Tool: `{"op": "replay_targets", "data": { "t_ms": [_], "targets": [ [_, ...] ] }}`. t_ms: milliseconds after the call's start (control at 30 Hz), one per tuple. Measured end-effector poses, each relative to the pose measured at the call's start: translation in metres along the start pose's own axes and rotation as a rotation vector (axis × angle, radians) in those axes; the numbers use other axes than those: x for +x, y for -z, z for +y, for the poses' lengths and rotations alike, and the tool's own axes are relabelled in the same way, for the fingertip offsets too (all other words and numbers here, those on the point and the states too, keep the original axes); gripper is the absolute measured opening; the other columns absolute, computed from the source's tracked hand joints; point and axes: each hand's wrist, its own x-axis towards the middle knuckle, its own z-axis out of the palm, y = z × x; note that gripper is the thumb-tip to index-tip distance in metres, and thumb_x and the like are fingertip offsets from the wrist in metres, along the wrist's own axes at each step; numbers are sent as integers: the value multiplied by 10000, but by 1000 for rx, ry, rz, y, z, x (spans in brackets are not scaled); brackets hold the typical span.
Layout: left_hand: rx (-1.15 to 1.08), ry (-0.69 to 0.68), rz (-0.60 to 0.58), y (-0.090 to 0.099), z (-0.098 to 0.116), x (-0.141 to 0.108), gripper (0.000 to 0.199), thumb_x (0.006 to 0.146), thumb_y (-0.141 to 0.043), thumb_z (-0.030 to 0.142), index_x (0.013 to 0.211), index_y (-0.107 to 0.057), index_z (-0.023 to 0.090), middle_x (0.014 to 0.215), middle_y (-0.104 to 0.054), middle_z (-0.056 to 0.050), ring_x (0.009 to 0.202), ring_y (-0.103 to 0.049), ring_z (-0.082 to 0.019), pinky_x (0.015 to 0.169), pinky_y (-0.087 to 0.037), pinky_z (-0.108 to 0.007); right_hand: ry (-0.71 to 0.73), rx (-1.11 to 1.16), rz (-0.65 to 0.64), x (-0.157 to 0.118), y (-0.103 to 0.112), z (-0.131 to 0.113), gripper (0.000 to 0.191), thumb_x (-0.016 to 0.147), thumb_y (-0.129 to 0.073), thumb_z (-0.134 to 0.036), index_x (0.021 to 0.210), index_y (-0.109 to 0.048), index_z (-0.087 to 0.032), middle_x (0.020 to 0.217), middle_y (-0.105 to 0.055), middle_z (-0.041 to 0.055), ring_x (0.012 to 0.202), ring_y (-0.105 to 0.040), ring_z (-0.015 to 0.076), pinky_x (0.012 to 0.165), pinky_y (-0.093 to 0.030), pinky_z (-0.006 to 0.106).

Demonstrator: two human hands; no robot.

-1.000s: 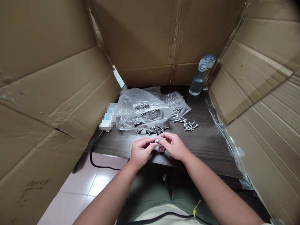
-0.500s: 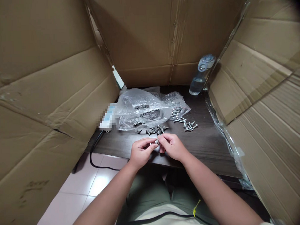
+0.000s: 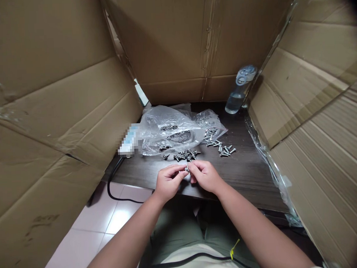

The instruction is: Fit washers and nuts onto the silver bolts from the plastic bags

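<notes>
Cardboard walls (image 3: 169, 40) enclose dark wood-grain counter (image 3: 244, 170) left, right and far; glossy pale tiled floor (image 3: 90, 219) near left reflects light.

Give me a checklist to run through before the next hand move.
1. Left hand gripping small metal part: ok.
2. Right hand at the same part: ok.
3. Part's threads aligned: cannot tell, too small.
4. Dark screws apart from loose silver bolts: ok.
5. Silver bolts all bagged: not ok, some lie on the table.
6. Water bottle away from both hands: ok.
</notes>
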Motion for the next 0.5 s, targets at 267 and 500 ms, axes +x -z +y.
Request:
{"op": "replay_targets", "data": {
  "t_ms": [267,500],
  "targets": [
    [-69,20,-10,1,1,1,159,719,-711,201,872,-754,196,837,-747,-58,752,-697,-182,697,-555,-260,-45,377,-55,0,4,2,272,717,-708,-354,862,-605,-148,617,-642,10,564,-624,150,591,-505,282],
    [-19,-126,-11,1,-2,0,161,731,-699,152,875,-752,201,826,-746,-52,737,-695,-167,685,-559,-251,-29,222,-70,-1,1,1,174,811,-590,-329,839,-539,-165,539,-563,-30,490,-560,119,521,-452,240]
  ]
}}
